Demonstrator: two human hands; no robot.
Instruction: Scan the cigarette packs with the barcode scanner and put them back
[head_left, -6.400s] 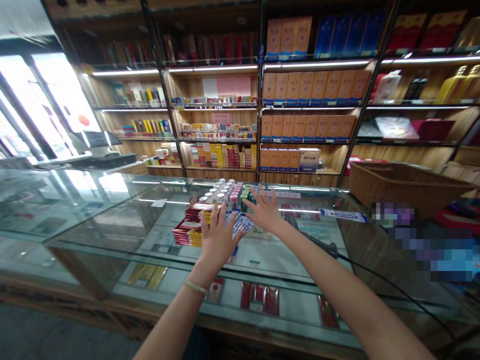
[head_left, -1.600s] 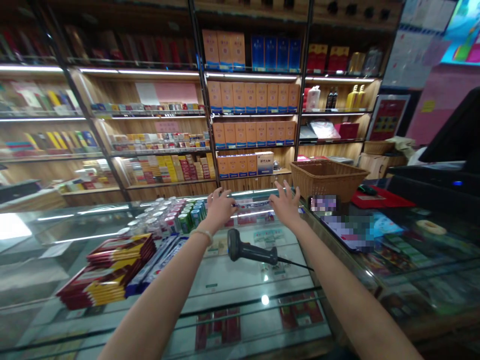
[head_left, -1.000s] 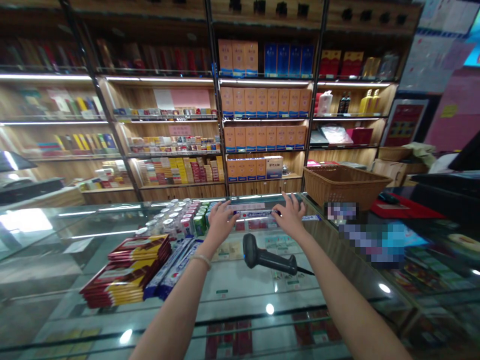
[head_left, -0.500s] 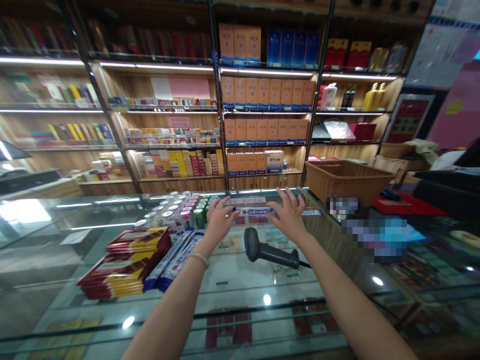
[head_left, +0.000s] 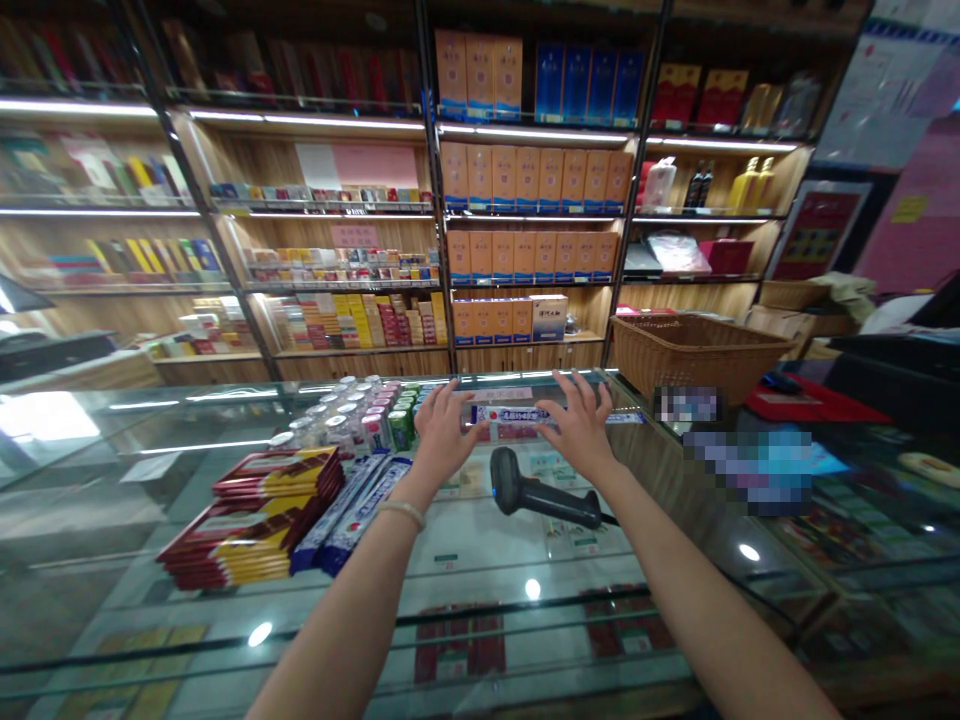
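A long blue-and-white candy packet point(head_left: 511, 414) lies crosswise on the glass counter, between my hands. My left hand point(head_left: 445, 430) is at its left end, fingers spread and thumb stretched toward it. Over its right part, my right hand point(head_left: 579, 422) is also open, with the thumb and fingers apart. Whether the fingertips touch the wrapper, I cannot tell. A black barcode scanner point(head_left: 536, 492) lies just below the packet, nearer to me. Another blue-and-white strip point(head_left: 626, 418) shows to the right of my right hand.
Left of my hands are stacked red-and-yellow packets point(head_left: 255, 515), several blue-and-white packets point(head_left: 352, 512) and rows of small clear and coloured containers point(head_left: 360, 412). A wicker basket point(head_left: 690, 355) stands at the right back. Behind the glass counter point(head_left: 450, 545), shelves hold orange boxes point(head_left: 536, 178).
My left hand has moved slightly right, nearer to the packet's left end. My right hand stays almost in place, still open. The view has shifted a little.
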